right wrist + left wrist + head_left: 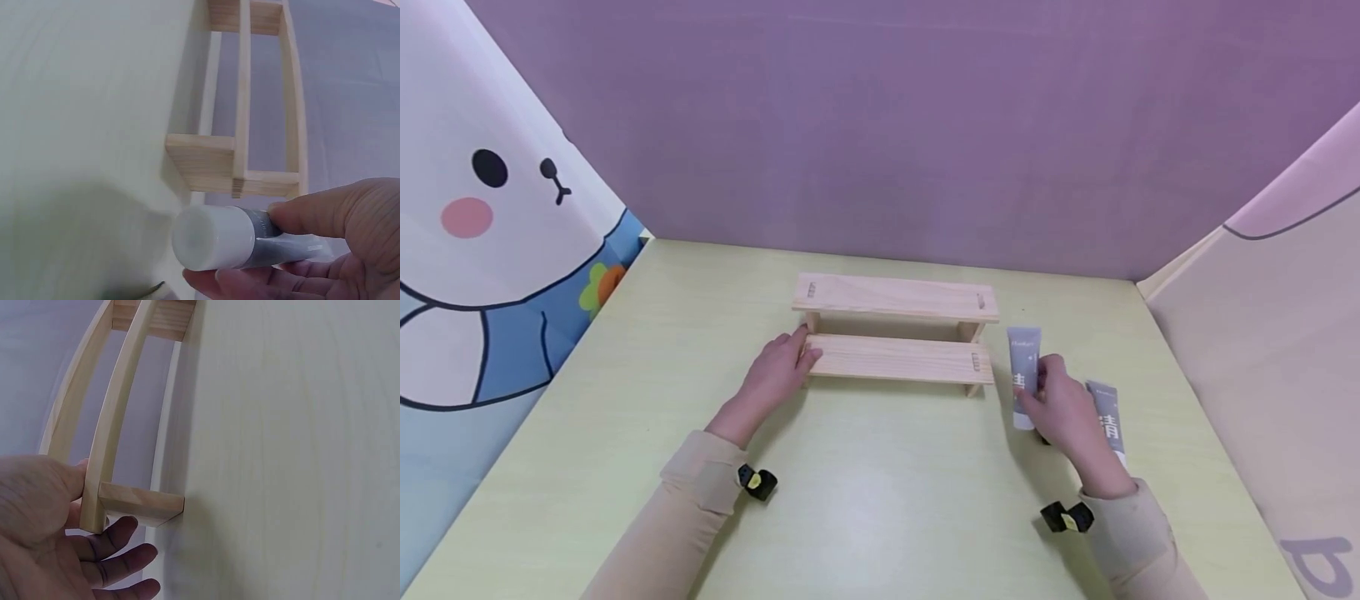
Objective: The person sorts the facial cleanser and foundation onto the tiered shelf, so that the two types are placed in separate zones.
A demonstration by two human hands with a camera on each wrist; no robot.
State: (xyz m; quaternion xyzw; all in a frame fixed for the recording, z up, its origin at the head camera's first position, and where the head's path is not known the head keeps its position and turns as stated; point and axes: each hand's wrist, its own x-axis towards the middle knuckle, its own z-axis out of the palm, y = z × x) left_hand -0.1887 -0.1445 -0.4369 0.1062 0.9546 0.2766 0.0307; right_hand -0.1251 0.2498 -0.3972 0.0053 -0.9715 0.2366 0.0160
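Note:
A two-tier wooden rack (895, 358) stands on the table in the head view. At its left end my left hand (775, 371) grips the lower board, thumb on top; the left wrist view shows the board's end (94, 512) against the palm, with the other fingers bent beneath. Just right of the rack, my right hand (1063, 408) holds a grey squeeze tube (1024, 358) upright, white cap (209, 237) downward. Thumb and fingers pinch its sides in the right wrist view. A second grey tube (1107, 417) is beyond that hand to the right, partly hidden by the wrist.
The pale table (880, 508) runs back to a purple cloth wall (910, 133). A printed cartoon cloth (512, 208) borders the left side, and a pale cloth (1270, 333) the right. A small dark object (1043, 439) peeks out below the right hand.

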